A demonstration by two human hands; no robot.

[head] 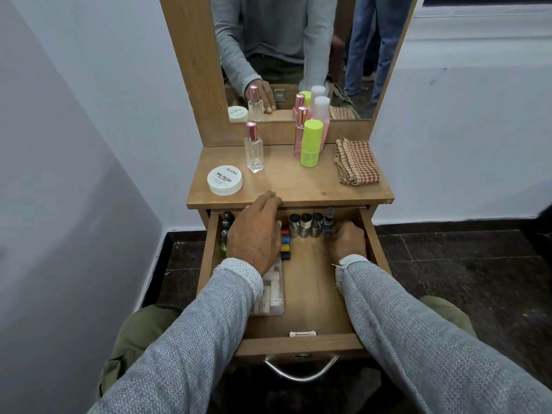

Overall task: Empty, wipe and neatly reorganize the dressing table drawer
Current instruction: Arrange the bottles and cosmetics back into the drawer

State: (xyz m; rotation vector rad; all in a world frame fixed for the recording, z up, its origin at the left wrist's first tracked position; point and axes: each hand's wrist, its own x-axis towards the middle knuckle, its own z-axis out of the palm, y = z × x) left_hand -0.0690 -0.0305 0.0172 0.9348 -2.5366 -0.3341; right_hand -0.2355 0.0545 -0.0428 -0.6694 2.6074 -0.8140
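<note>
Head view: both hands reach into the open drawer (316, 282), left hand (257, 231) flat and spread, right hand (349, 243) curled around a small bottle (328, 224).

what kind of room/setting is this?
Probably a home bedroom or dressing corner: a small wooden dressing table with a mirror, perfume bottles on top, and an open drawer holding nail polish bottles.

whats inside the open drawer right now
Small bottles at the back, coloured tubes, a clear pouch. The left hand covers more items.
</note>
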